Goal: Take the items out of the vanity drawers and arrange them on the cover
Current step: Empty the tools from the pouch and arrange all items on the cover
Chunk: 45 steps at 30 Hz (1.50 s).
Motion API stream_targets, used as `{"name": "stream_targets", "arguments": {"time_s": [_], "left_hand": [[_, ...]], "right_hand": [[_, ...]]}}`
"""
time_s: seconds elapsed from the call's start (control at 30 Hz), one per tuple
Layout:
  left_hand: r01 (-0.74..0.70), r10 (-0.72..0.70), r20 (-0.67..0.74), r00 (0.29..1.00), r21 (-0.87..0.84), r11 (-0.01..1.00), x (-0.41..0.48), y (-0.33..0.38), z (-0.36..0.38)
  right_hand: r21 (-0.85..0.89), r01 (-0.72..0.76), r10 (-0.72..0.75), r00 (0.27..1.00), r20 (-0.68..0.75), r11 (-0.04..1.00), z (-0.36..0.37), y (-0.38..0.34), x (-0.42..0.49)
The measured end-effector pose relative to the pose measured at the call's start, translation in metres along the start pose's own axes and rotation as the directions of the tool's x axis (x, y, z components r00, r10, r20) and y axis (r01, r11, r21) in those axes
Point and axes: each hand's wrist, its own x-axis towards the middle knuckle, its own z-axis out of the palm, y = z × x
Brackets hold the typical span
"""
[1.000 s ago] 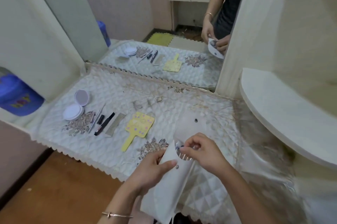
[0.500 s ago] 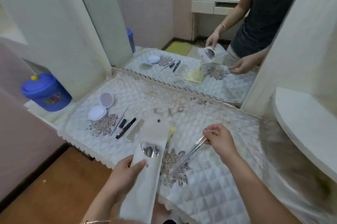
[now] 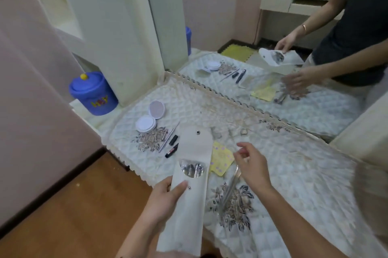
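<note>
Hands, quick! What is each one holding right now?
Left hand: fingers grip the white pouch.
Right hand: open, fingers loosely curled, holding nothing; the metal tools lie on the cover just under it.

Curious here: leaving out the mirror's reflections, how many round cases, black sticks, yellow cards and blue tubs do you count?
Round cases: 2
Black sticks: 2
Yellow card: 1
Blue tub: 1
Total: 6
</note>
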Motion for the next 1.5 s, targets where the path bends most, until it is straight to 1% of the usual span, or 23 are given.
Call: {"name": "stream_targets", "arguments": {"time_s": [0.07,0.13,0.17,0.27,0.33,0.4,0.47,0.53,0.63,0.73,0.83,0.9,0.93,0.97,1.03,1.1,1.13,1.2,1.3,1.33,1.37,1.43,1.5], "left_hand": [[0.001,-0.003,0.090,0.996,0.017,1.000,0.002,-0.001,0.010],[-0.018,0.012,0.177,0.984,0.037,0.999,0.004,-0.001,0.024],[-0.035,0.021,0.207,0.978,0.065,0.997,0.005,-0.001,0.032],[-0.086,0.057,0.282,0.958,0.093,0.992,0.005,0.001,0.052],[-0.129,0.082,0.329,0.941,0.124,0.984,0.007,0.003,0.062],[-0.193,0.115,0.378,0.919,0.177,0.965,0.007,0.005,0.068],[-0.219,0.120,0.401,0.908,0.210,0.953,0.008,0.005,0.072],[-0.227,0.126,0.410,0.903,0.208,0.951,0.009,0.003,0.074],[-0.224,0.120,0.426,0.897,0.202,0.954,0.007,0.004,0.074],[-0.226,0.109,0.419,0.901,0.242,0.944,0.008,0.004,0.069],[-0.244,0.121,0.352,0.928,0.331,0.912,0.011,0.001,0.055],[-0.235,0.148,0.264,0.953,0.339,0.911,0.011,0.000,0.041],[-0.222,0.154,0.214,0.964,0.338,0.915,0.012,0.000,0.035],[-0.204,0.155,0.170,0.973,0.326,0.923,0.011,0.001,0.029],[-0.154,0.135,0.085,0.987,0.274,0.949,0.013,-0.001,0.017],[-0.092,0.089,0.031,0.996,0.159,0.983,0.017,-0.003,0.007],[-0.060,0.059,0.017,0.998,0.087,0.994,0.018,-0.004,0.003],[-0.029,0.029,0.020,0.999,-0.014,0.999,0.017,-0.004,-0.002],[-0.016,0.020,0.062,0.998,-0.063,0.998,0.018,-0.004,-0.001],[-0.011,0.018,0.096,0.995,-0.073,0.997,0.019,-0.004,0.001],[-0.007,0.017,0.137,0.990,-0.073,0.997,0.020,-0.005,0.005],[0.011,0.005,0.244,0.970,-0.066,0.998,0.020,-0.004,0.015],[0.038,-0.018,0.382,0.924,-0.046,0.998,0.018,-0.003,0.029]], "right_hand": [[0.074,0.099,-0.107,0.988,0.112,0.992,-0.004,-0.019,-0.028],[0.032,0.177,-0.179,0.964,0.195,0.984,-0.006,-0.020,-0.046],[0.005,0.176,-0.174,0.965,0.197,0.984,-0.008,-0.016,-0.052],[-0.075,0.126,-0.116,0.985,0.126,0.989,-0.021,0.000,-0.060],[-0.128,0.106,-0.093,0.990,0.103,0.986,-0.030,0.007,-0.065],[-0.116,0.063,-0.056,0.996,0.065,0.991,-0.039,0.009,-0.069],[-0.068,-0.004,0.006,1.000,0.021,0.998,-0.046,0.010,-0.071],[-0.054,-0.017,0.018,1.000,0.019,0.998,-0.051,0.010,-0.073],[-0.035,0.017,-0.016,1.000,0.011,0.999,-0.054,0.009,-0.073],[-0.039,0.041,-0.044,0.995,-0.092,0.998,-0.054,0.007,-0.063],[0.173,-0.019,0.071,0.951,-0.300,0.985,-0.061,0.004,-0.043],[0.286,-0.011,0.121,0.921,-0.371,0.958,-0.069,0.004,-0.029],[0.314,-0.022,0.143,0.918,-0.370,0.949,-0.072,0.006,-0.022],[0.314,-0.050,0.165,0.921,-0.352,0.948,-0.071,0.010,-0.017],[0.238,-0.157,0.221,0.936,-0.273,0.958,-0.062,0.025,-0.009],[0.133,-0.271,0.292,0.941,-0.172,0.953,-0.047,0.041,-0.006],[0.093,-0.304,0.315,0.939,-0.140,0.948,-0.039,0.047,-0.006],[0.034,-0.330,0.331,0.939,-0.095,0.944,-0.027,0.052,-0.004],[-0.111,-0.293,0.288,0.956,-0.056,0.950,-0.015,0.043,0.000],[-0.094,-0.269,0.266,0.963,-0.038,0.959,-0.015,0.036,0.000],[-0.022,-0.245,0.245,0.970,-0.008,0.969,-0.016,0.027,-0.003],[0.218,-0.201,0.183,0.978,0.098,0.955,-0.023,0.004,-0.010],[0.392,-0.152,0.102,0.984,0.146,0.907,-0.035,-0.014,-0.018]]}}
